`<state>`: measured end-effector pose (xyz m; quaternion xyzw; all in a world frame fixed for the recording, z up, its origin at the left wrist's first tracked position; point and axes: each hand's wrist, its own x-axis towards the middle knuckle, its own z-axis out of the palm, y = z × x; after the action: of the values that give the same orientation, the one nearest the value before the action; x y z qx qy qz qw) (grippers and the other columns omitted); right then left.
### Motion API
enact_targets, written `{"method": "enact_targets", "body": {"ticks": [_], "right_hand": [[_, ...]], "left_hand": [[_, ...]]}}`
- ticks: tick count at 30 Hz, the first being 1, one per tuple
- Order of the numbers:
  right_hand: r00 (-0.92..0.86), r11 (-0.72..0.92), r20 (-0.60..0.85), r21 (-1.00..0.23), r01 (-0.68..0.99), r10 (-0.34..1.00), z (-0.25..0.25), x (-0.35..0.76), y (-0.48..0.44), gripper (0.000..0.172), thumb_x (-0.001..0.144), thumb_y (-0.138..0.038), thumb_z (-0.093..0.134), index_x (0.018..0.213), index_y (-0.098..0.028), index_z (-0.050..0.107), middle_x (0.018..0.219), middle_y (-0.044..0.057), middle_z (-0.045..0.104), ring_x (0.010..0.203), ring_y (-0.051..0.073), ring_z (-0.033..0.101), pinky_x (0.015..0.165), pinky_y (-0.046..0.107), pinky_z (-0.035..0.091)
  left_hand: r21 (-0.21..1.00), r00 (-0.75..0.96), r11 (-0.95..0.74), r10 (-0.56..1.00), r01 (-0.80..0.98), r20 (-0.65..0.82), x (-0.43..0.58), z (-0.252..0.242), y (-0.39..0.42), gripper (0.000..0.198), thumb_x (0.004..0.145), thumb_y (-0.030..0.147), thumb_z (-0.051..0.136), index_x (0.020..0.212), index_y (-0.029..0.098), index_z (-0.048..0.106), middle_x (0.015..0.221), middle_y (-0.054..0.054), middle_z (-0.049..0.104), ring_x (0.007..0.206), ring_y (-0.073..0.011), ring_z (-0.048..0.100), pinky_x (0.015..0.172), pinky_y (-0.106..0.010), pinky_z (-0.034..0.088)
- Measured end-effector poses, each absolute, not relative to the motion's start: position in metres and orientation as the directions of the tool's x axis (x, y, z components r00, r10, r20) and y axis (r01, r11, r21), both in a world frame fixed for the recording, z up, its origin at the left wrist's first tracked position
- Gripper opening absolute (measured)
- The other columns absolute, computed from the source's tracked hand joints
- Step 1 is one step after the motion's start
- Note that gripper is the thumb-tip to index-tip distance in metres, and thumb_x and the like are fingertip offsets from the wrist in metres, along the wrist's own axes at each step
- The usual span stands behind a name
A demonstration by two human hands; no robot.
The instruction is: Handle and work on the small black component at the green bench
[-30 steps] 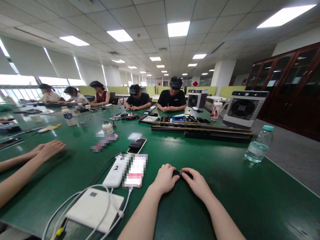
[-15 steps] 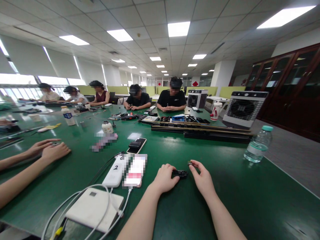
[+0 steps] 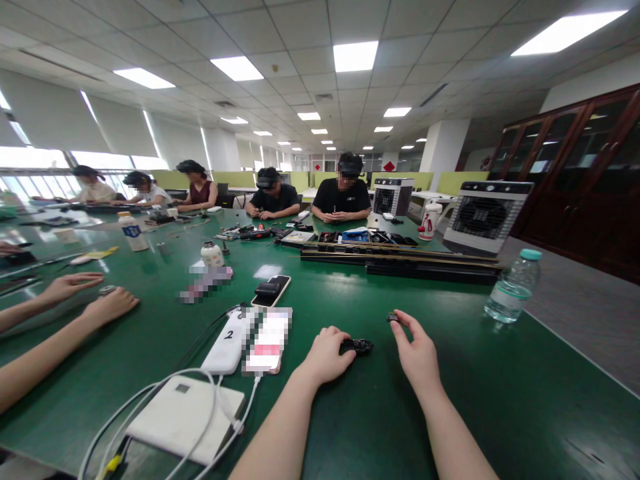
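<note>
My left hand (image 3: 326, 355) rests on the green table, its fingers and thumb closed around one end of a small black device (image 3: 357, 346). The device's right end sticks out past the thumb and looks uneven, as if its inside were exposed; its exact kind is too small to tell. To the right, my right hand (image 3: 414, 343) is raised a little above the table, apart from the device. Between its thumb and fingertips it pinches a small dark square part (image 3: 393, 317).
Left of my arms lie a white power bank (image 3: 227, 343), a charging phone (image 3: 269, 340), a white box (image 3: 183, 417) with looping cables and another phone (image 3: 280, 291). Black rails (image 3: 430, 272) cross the table ahead; a water bottle (image 3: 513, 287) stands right. A co-worker's hands (image 3: 107, 307) are at left.
My right hand has moved right and slightly up with the small part, widening the gap to the black device. My left hand keeps its hold on the device.
</note>
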<state>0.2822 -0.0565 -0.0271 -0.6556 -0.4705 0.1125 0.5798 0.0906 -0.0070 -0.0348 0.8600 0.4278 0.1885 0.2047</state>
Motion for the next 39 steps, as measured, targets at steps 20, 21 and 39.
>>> {"method": "enact_targets", "body": {"ticks": [20, 21, 39], "right_hand": [[0.46, 0.135, 0.455, -0.807, 0.576, 0.763, -0.02, 0.278, -0.06, 0.039, 0.08, -0.045, 0.047, 0.105, -0.02, 0.063, 0.112, 0.011, 0.066, 0.107, 0.026, 0.059, 0.096, 0.043, 0.044], [0.438, 0.135, 0.455, -0.797, 0.589, 0.775, -0.02, 0.278, -0.06, 0.038, 0.08, -0.044, 0.047, 0.104, -0.021, 0.064, 0.111, 0.011, 0.066, 0.106, 0.025, 0.059, 0.095, 0.043, 0.044], [0.163, 0.135, 0.288, -0.784, 0.606, 0.944, -0.04, 0.264, -0.054, 0.023, 0.076, -0.035, 0.057, 0.09, -0.023, 0.069, 0.1, 0.005, 0.07, 0.1, 0.023, 0.061, 0.093, 0.038, 0.045]], "left_hand": [[0.518, 0.579, -0.548, 0.807, 0.657, 0.119, 0.09, -0.03, -0.008, 0.032, 0.082, 0.033, 0.051, 0.109, 0.021, 0.062, 0.109, -0.007, 0.058, 0.102, -0.0241, 0.049, 0.091, -0.033, 0.04], [0.518, 0.579, -0.55, 0.806, 0.655, 0.123, 0.09, -0.03, -0.008, 0.032, 0.081, 0.033, 0.051, 0.109, 0.021, 0.062, 0.108, -0.007, 0.058, 0.102, -0.0241, 0.049, 0.091, -0.033, 0.04], [0.523, 0.58, -0.549, 0.805, 0.652, 0.123, 0.091, -0.03, -0.008, 0.031, 0.082, 0.032, 0.051, 0.108, 0.021, 0.062, 0.107, -0.007, 0.059, 0.103, -0.0239, 0.05, 0.09, -0.033, 0.04]]}}
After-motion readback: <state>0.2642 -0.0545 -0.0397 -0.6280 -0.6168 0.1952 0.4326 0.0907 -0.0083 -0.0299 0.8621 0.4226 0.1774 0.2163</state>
